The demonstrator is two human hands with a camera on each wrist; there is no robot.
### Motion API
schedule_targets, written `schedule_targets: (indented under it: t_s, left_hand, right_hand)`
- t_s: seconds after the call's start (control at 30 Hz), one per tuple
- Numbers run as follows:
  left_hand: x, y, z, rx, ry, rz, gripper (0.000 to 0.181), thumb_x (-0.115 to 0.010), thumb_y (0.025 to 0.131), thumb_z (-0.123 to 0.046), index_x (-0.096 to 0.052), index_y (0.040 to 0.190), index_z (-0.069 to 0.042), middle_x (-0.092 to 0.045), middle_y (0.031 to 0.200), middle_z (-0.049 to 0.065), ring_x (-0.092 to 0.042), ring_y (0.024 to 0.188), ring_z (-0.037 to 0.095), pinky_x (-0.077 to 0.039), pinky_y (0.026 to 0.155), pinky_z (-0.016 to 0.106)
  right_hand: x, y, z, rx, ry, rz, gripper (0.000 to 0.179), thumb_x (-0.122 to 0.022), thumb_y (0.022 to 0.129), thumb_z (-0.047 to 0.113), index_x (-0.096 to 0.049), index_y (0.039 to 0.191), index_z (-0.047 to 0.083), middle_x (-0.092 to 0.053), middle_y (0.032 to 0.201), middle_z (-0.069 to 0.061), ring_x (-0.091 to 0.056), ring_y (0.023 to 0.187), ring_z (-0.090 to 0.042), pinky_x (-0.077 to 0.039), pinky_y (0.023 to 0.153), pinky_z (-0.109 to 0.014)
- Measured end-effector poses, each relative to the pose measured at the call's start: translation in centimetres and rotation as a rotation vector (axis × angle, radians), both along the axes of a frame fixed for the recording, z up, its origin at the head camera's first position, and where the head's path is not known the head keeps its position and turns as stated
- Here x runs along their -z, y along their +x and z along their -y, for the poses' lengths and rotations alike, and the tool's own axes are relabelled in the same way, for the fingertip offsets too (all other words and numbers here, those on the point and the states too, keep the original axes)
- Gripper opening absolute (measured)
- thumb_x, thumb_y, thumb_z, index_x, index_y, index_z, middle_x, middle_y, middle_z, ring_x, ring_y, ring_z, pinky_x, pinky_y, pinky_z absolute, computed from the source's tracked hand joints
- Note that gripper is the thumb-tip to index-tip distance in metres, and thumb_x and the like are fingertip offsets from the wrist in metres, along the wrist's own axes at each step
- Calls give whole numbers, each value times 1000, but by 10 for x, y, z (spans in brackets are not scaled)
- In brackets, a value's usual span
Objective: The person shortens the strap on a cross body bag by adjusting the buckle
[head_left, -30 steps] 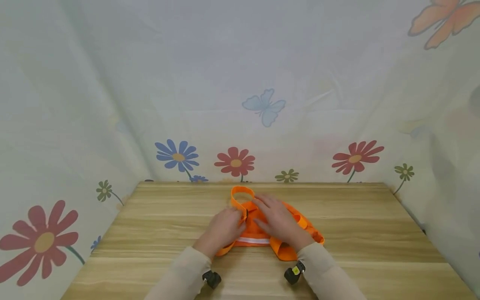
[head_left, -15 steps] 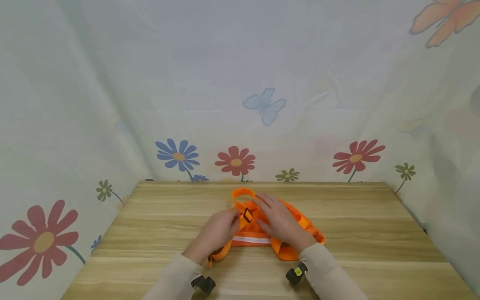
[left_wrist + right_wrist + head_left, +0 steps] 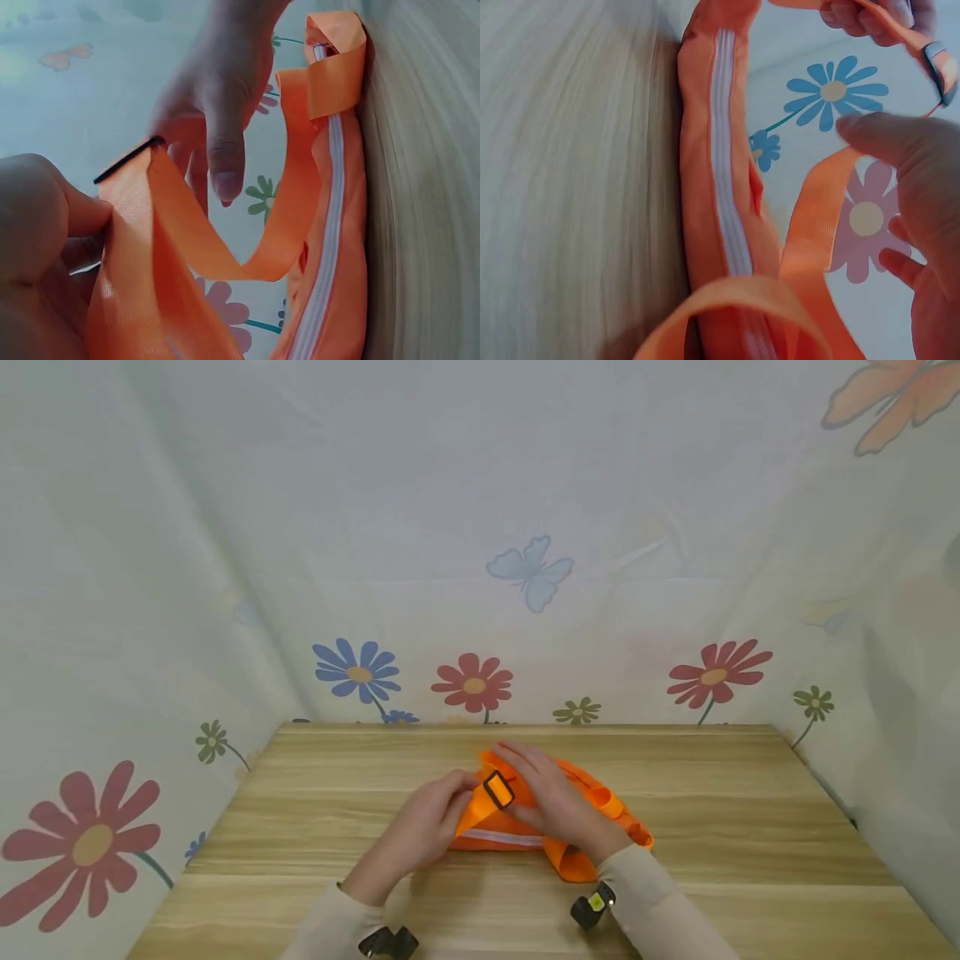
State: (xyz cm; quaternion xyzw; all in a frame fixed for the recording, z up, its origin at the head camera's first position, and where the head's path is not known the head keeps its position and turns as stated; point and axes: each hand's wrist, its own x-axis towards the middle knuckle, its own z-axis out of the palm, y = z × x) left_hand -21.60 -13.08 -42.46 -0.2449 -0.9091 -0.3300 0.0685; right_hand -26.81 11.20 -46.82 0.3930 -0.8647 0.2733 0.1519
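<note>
An orange fabric bag (image 3: 697,172) with a white zipper (image 3: 724,135) lies on the table, its webbing straps looped around it. My left hand (image 3: 427,818) pinches an orange strap (image 3: 477,808) between thumb and fingers, just left of a black slide buckle (image 3: 129,159). The strap is raised above the bag. My right hand (image 3: 553,797) lies over the bag's far side, fingers extended and reaching to the strap beside the buckle. Its thumb (image 3: 223,161) stands apart from the fingers. Part of the bag is hidden beneath this hand.
The wood-grain table (image 3: 315,785) spreads around the bag. Another strap loop (image 3: 573,864) sticks out at the bag's near right. A flower-printed cloth (image 3: 412,527) hangs behind and along both sides. Each wrist carries a small black camera (image 3: 588,910).
My left hand has slid down-left along the strap and turned, pulling it leftward. The upright loop at the back has shrunk away, and the buckle now faces up. The right hand has hardly moved.
</note>
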Motion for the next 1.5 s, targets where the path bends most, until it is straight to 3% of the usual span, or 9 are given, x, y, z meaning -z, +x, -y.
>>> schedule_targets:
  t_s: [0.17, 0.3, 0.5, 0.7, 0.87, 1.03, 1.2, 1.37, 1.5]
  left_hand:
    - [-4, 4, 4, 27, 65, -46, 20, -60, 108, -3, -70, 125, -9, -77, 117, 6, -67, 95, 16, -64, 91, 38]
    - [-6, 5, 8, 49, 129, -20, 22, -56, 110, -4, -69, 127, -9, -76, 122, 5, -67, 100, 17, -64, 97, 40]
    - [-10, 6, 16, 91, 219, 21, 25, -50, 111, -2, -66, 130, -7, -74, 129, 8, -69, 111, 21, -61, 105, 45]
    - [-9, 4, 20, 146, 232, 3, 27, -50, 112, -5, -66, 133, -9, -72, 135, 7, -68, 123, 24, -57, 111, 50]
    - [-6, 4, 24, 175, 202, -43, 35, -71, 105, -22, -65, 139, -17, -71, 137, -1, -67, 122, 19, -59, 110, 44]
    - [-6, 5, 22, 218, 97, -202, 68, -94, 86, -34, -61, 144, -22, -69, 138, -3, -68, 121, 16, -61, 105, 39]
    - [-8, 5, 18, 221, 33, -326, 61, -93, 86, -35, -66, 138, -20, -72, 124, -4, -69, 107, 12, -64, 95, 32]
    - [-7, 5, 16, 230, 36, -322, 58, -92, 88, -30, -66, 137, -15, -71, 121, -1, -66, 102, 11, -64, 90, 28]
    - [-5, 5, 16, 246, 11, -323, 57, -87, 93, -33, -63, 140, -12, -70, 123, 1, -67, 102, 13, -64, 91, 29]
  right_hand:
    - [-5, 2, 4, -71, -87, -1, 60, -84, 92, 7, -60, 147, 16, -50, 163, -6, -47, 150, -33, -49, 119, -59]
    - [-12, 6, 2, -116, -160, 48, 48, -80, 91, 3, -66, 135, 17, -56, 157, -5, -48, 148, -31, -50, 117, -58]
    - [-20, 15, -9, -170, -307, 95, 41, -84, 88, 2, -67, 122, 17, -70, 140, -8, -63, 134, -27, -58, 111, -41]
    - [-27, 24, -20, -223, -407, 149, 40, -88, 86, 3, -69, 119, 12, -76, 115, -5, -71, 104, -17, -62, 99, -33]
    - [-37, 31, -27, -207, -339, 175, 40, -91, 86, 11, -71, 121, 12, -76, 111, -2, -68, 95, -10, -63, 92, -30]
    - [-46, 35, -33, -199, -249, 158, 42, -90, 90, 19, -71, 127, 14, -77, 118, -1, -67, 93, -9, -62, 82, -28]
    - [-51, 38, -37, -205, -150, 67, 44, -86, 93, 21, -70, 133, 11, -77, 122, -3, -68, 91, -8, -62, 80, -26]
    - [-55, 47, -37, -149, -52, 11, 45, -83, 96, 26, -68, 136, 11, -76, 127, 0, -70, 102, -14, -64, 89, -34]
    - [-56, 53, -35, -74, -23, 50, 47, -82, 97, 31, -67, 139, 14, -74, 131, 3, -68, 106, -15, -63, 92, -35]
